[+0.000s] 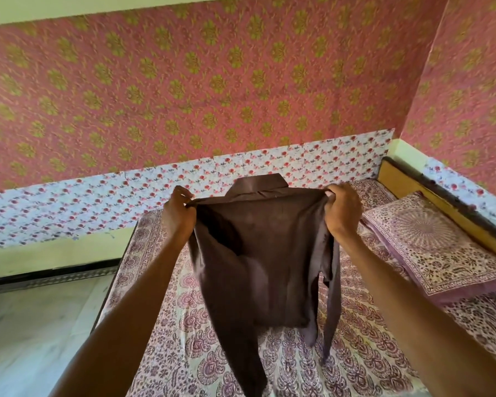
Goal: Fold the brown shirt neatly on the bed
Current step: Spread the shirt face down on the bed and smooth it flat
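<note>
The brown shirt [258, 253] hangs in the air above the bed [355, 339], held up by its two shoulders. My left hand [178, 216] pinches the left shoulder seam. My right hand [342, 210] grips the right shoulder. The collar sticks up behind the top edge, between my hands. The body of the shirt drapes down and both sleeves dangle below it, one at the lower left and one at the right. The bed under it carries a purple and white patterned sheet.
A pillow [433, 242] in a matching patterned cover lies at the right end of the bed, against a wooden headboard [441, 202]. Pink patterned walls [212, 81] close off the back and right. A pale floor [35, 325] lies left of the bed.
</note>
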